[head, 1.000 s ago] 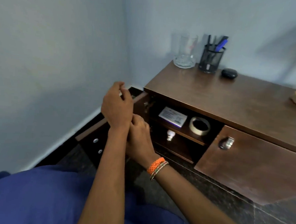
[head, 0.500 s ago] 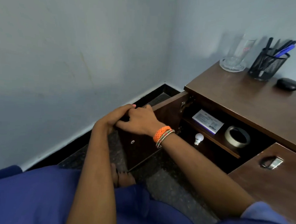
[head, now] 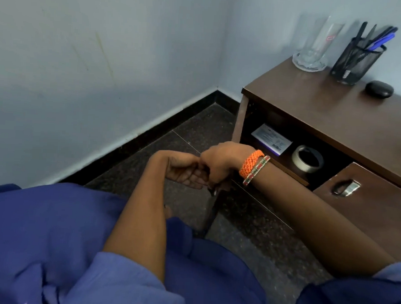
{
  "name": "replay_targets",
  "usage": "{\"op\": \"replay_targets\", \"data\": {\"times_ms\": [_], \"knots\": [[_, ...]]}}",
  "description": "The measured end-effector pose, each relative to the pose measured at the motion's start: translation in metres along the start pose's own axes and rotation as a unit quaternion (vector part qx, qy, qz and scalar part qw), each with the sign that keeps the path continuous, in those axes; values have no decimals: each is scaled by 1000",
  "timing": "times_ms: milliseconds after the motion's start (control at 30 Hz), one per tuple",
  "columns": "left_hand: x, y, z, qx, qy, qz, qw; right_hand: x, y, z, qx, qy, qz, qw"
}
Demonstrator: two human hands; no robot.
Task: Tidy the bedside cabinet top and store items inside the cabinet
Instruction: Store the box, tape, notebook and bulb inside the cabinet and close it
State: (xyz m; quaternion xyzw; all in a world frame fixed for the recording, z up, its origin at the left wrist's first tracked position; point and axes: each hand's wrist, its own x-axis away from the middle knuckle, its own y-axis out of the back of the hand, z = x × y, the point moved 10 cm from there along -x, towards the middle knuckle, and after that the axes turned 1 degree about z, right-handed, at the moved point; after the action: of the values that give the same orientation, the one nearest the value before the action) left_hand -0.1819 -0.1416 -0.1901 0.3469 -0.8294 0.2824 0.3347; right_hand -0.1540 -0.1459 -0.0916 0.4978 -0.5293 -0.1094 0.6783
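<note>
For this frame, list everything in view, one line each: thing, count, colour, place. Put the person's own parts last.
cabinet: one, dark brown wood, against the wall at right
left door: one, dark brown, swung open, seen edge-on below the hands
right door: one, dark brown with a metal handle, closed
glass: one, clear, back left corner of the top
pen holder: one, black mesh holding pens, right of the glass
small case: one, black, oval, on the top right of the pen holder
box: one, white with print, on the inside shelf
tape roll: one, greyish, on the shelf right of the box
bracelets: two, orange and beaded, right wrist
left hand: fingers curled, against the right hand
right hand: at the open door's top edge; grip unclear
</note>
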Motion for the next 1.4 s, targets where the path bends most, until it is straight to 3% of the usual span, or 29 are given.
{"op": "replay_targets", "data": {"times_ms": [167,333,400,533,667,767,833,867,933,1000,1100,1167,1267,1400], "knots": [[-25,-63,-1,-66,15,80,995,24,-40,-32,76,-47,19,996],[-49,-107,-10,-200,11,127,972,40,-70,-85,124,-122,-38,984],[-60,-109,-18,-212,-6,92,973,46,-80,-109,149,-144,-65,976],[-73,-92,-54,-186,-117,-37,975,55,-92,-163,180,-197,-106,958],[-73,-92,-81,-191,-203,-83,957,57,-95,-190,197,-202,-141,949],[-73,-104,-96,-204,-263,-106,937,59,-97,-190,171,-181,-183,951],[-78,-107,-101,-211,-299,-133,921,68,-99,-191,91,-169,-258,947],[-82,-109,-102,-217,-314,-147,912,78,-100,-193,23,-175,-318,932],[-87,-115,-106,-244,-338,-164,894,108,-107,-195,-114,-219,-450,858],[-90,-124,-110,-272,-351,-177,878,144,-135,-199,-230,-305,-556,738],[-93,-139,-118,-262,-374,-180,871,178,-200,-213,-411,-429,-610,525],[-97,-155,-122,-266,-383,-174,868,189,-221,-218,-446,-465,-621,446],[-104,-179,-127,-281,-391,-184,857,200,-221,-224,-428,-470,-648,420],[-104,-182,-137,-261,-400,-270,836,199,-227,-239,-426,-485,-614,455]]}}
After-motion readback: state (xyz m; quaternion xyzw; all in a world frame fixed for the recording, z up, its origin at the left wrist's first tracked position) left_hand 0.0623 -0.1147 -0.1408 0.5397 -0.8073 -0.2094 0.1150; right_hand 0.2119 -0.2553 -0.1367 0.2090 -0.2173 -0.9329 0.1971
